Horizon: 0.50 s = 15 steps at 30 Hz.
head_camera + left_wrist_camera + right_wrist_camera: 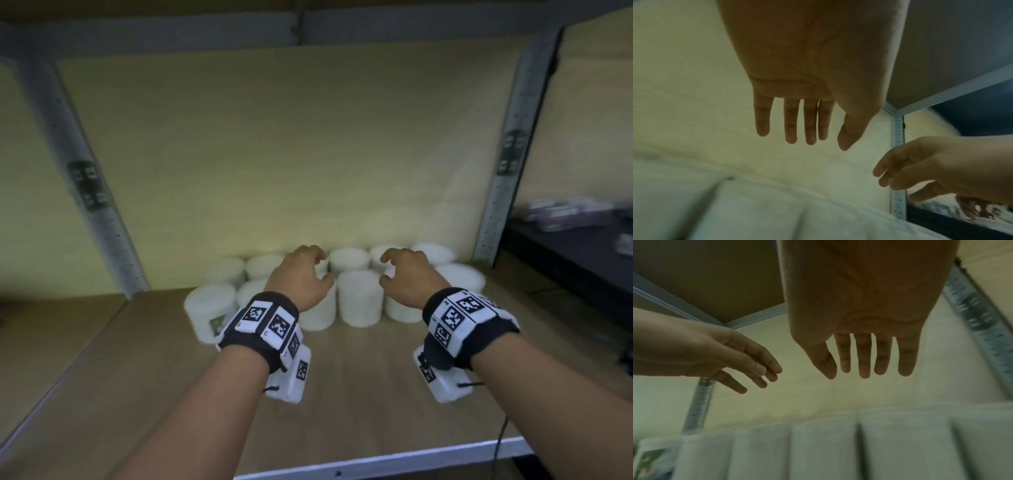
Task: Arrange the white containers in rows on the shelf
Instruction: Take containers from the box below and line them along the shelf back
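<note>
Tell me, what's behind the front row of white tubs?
Another row of white containers stands behind the front row, against the shelf's back panel. The hands hide parts of it.

Pale yellow-green back panel (291,144) filling centre of frame. Grey perforated metal uprights (507,164) slanting at left and right edges – grey crossbeam (205,32) running along top. Wood-grain board (342,394) lying below. Dim light falling. Dark surface (565,260) sitting at right, blurred.

White containers (359,297) upright, two rows, shelf (342,394) rear.
</note>
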### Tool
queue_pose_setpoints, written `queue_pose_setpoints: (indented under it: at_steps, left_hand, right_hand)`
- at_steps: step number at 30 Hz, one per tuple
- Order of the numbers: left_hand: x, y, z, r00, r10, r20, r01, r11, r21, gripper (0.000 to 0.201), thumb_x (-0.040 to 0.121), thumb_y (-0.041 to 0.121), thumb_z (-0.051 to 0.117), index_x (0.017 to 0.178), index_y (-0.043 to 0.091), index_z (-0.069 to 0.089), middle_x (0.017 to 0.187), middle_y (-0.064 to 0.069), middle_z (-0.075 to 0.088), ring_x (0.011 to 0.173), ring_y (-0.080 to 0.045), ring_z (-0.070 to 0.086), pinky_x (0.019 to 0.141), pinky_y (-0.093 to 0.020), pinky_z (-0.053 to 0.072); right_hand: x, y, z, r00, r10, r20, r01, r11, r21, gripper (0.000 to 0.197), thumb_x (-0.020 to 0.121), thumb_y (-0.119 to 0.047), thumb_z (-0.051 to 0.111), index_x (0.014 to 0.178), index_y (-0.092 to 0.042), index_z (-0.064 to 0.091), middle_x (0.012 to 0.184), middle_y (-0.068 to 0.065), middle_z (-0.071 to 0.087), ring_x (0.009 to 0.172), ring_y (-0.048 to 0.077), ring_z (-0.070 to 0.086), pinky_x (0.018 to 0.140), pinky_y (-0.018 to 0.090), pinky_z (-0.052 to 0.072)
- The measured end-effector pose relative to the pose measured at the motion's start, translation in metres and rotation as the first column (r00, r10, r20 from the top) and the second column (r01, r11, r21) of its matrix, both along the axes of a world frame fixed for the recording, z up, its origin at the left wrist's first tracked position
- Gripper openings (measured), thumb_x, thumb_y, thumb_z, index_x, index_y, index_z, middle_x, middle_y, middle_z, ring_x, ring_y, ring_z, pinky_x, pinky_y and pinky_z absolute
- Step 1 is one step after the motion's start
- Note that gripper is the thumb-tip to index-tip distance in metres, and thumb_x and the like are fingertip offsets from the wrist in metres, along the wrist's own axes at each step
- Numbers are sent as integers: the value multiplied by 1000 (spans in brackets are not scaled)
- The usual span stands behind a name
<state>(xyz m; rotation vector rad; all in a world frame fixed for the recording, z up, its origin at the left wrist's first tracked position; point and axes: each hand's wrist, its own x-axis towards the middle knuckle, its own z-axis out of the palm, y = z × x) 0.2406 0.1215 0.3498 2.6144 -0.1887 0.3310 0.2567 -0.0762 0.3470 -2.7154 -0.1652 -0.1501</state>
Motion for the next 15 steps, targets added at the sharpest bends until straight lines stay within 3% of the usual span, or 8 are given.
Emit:
queue_pose_setpoints:
  at_steps: [8,15]
  left_hand:
    - [40,-107,-10,981,-138,-138,147,988,54,54,87,42,58,134,17,48,136,-2,50,124,-21,50,105,-40,42]
    - [73,-150,-28,976,-115,-186,145,977,155,58,89,47,53,136,15,45,141,-5,46,129,-24,44,106,-42,39]
  right_hand:
    - [14,-106,6,987,-141,-72,138,990,-41,46,91,-28,55,134,-14,49,135,9,53,128,27,46,105,38,43]
    - [41,-122,-10,982,-142,-123,125,983,-135,51,94,-40,49,137,-12,47,137,12,48,127,28,46,106,40,41]
